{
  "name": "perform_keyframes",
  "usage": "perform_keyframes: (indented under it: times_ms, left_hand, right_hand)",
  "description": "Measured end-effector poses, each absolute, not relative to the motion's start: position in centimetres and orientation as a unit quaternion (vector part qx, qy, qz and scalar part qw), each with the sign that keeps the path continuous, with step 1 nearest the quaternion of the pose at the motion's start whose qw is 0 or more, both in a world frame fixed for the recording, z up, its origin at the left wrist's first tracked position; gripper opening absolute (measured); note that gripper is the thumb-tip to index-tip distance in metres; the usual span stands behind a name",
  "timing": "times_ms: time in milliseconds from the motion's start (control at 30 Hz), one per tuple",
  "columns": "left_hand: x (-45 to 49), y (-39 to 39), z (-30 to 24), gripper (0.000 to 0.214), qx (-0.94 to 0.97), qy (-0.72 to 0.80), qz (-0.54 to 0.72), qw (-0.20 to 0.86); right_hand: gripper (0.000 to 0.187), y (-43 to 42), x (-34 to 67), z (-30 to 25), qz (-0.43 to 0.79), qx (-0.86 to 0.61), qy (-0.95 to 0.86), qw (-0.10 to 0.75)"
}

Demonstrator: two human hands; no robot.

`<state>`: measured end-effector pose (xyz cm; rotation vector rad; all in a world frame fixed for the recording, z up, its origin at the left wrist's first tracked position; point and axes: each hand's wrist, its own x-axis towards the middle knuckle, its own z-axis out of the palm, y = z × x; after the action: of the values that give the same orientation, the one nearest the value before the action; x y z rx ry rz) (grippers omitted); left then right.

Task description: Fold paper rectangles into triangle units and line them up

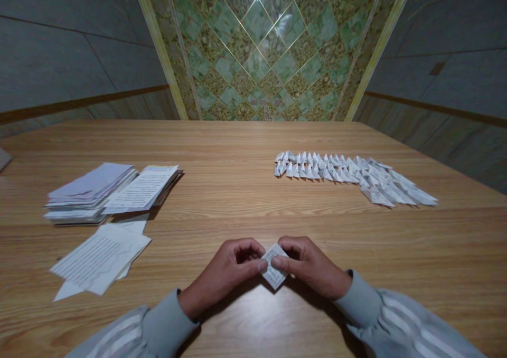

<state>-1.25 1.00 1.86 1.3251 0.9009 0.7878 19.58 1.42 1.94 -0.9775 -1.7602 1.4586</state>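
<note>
A small folded piece of printed paper (274, 265) lies on the wooden table (237, 189) right in front of me. My left hand (225, 273) pinches its left side with thumb and fingers. On the other side, my right hand (312, 265) pinches its right side. Both hands rest on the table with grey striped sleeves behind them.
A long row of several small folded paper pieces (348, 176) lies at the right back. Stacks of printed sheets (111, 191) sit at the left, with loose cut sheets (99, 257) nearer me. A tiled wall stands behind the table.
</note>
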Motion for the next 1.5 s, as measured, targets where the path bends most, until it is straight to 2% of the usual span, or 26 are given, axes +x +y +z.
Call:
perform_keyframes:
  times_ms: [100,267,400,500,600,833,1000,1133,1300,1433,1500]
  left_hand:
    - [-1.1,1.0,1.7,0.027,0.562,0.402,0.354,0.631]
    - [-1.0,1.1,1.4,0.029,0.463,0.401,0.423,0.668]
    - [-0.7,0.9,0.9,0.028,0.413,0.386,0.459,0.686]
    - [-0.5,0.6,0.7,0.028,0.405,0.373,0.464,0.694]
    - [-0.3,0.4,1.0,0.024,0.433,0.376,0.454,0.682]
    - [0.1,0.2,1.5,0.020,0.503,0.401,0.446,0.623]
    - [0.2,0.3,0.6,0.030,0.447,0.394,0.444,0.669]
    - [0.2,0.3,0.9,0.028,0.402,0.371,0.452,0.705]
    - [0.2,0.1,1.5,0.033,0.371,0.345,0.452,0.734]
    - [-0.1,0.5,0.9,0.035,0.416,0.387,0.433,0.700]
    - [-0.3,0.6,0.7,0.038,0.436,0.401,0.432,0.680]
  right_hand:
    - [0.040,1.4,19.6,2.0,0.569,-0.373,-0.656,0.327]
    - [0.037,1.7,19.5,1.8,0.588,-0.361,-0.606,0.396]
    - [0.042,1.3,18.7,1.2,0.602,-0.357,-0.589,0.405]
    - [0.037,0.7,18.0,1.3,0.577,-0.368,-0.604,0.408]
    - [0.025,0.4,17.7,1.6,0.528,-0.401,-0.623,0.415]
    - [0.009,0.4,17.8,2.1,0.369,-0.425,-0.693,0.450]
    - [0.011,0.3,17.9,2.1,0.181,-0.372,-0.777,0.475]
    - [0.005,0.2,18.3,2.3,0.055,-0.364,-0.817,0.445]
    - [0.018,0.2,18.4,2.7,-0.019,-0.351,-0.855,0.382]
    - [0.010,0.5,18.7,2.7,0.030,-0.341,-0.873,0.347]
    - [0.013,0.8,19.2,2.5,0.085,-0.335,-0.870,0.352]
